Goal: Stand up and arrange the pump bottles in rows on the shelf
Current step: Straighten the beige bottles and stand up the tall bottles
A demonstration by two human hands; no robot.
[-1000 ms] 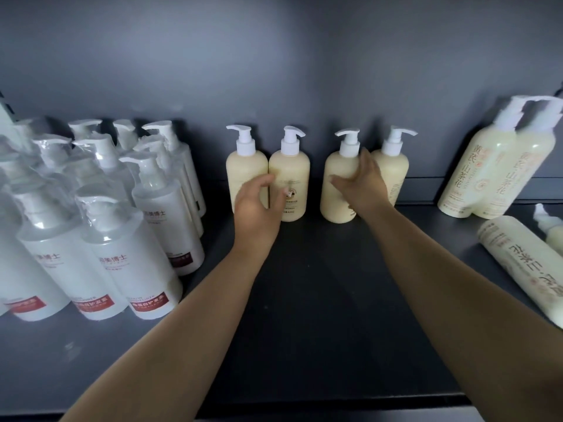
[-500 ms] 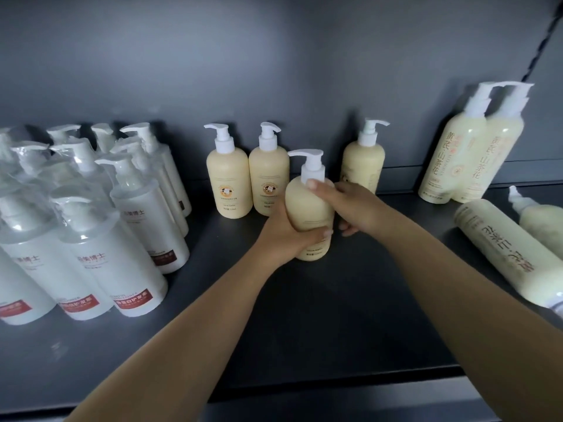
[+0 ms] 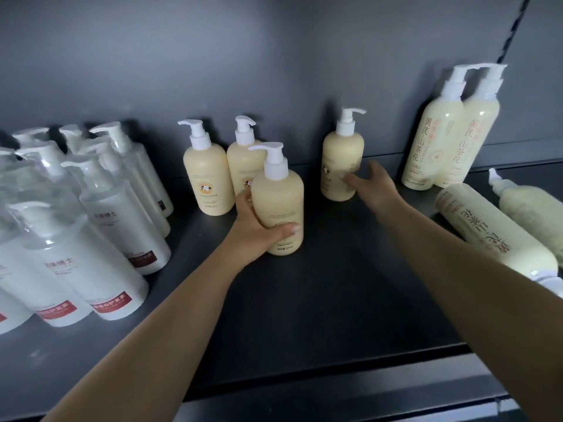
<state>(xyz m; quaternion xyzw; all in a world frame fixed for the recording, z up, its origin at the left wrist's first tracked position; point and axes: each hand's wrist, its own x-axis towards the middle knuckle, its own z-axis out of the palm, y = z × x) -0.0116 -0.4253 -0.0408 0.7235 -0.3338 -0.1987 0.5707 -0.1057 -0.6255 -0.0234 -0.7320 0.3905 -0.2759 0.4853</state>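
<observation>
Several cream pump bottles stand on a dark shelf (image 3: 320,300). My left hand (image 3: 256,229) grips one cream bottle (image 3: 278,196) upright, in front of two others (image 3: 207,178) standing at the back wall. My right hand (image 3: 373,184) reaches with spread fingers to a fourth cream bottle (image 3: 342,159) standing further right; the fingertips touch its lower side without closing around it.
A block of white bottles with red labels (image 3: 85,226) fills the left of the shelf. Two tall cream bottles (image 3: 451,132) stand at the back right. In front of them, two more tall bottles (image 3: 493,229) lie on their sides. The shelf's front edge (image 3: 335,388) runs below my arms.
My right hand let go of the bottle in my left hand and moved right to the fourth bottle. The left hand shifted its bottle a little left, in front of the back pair.
</observation>
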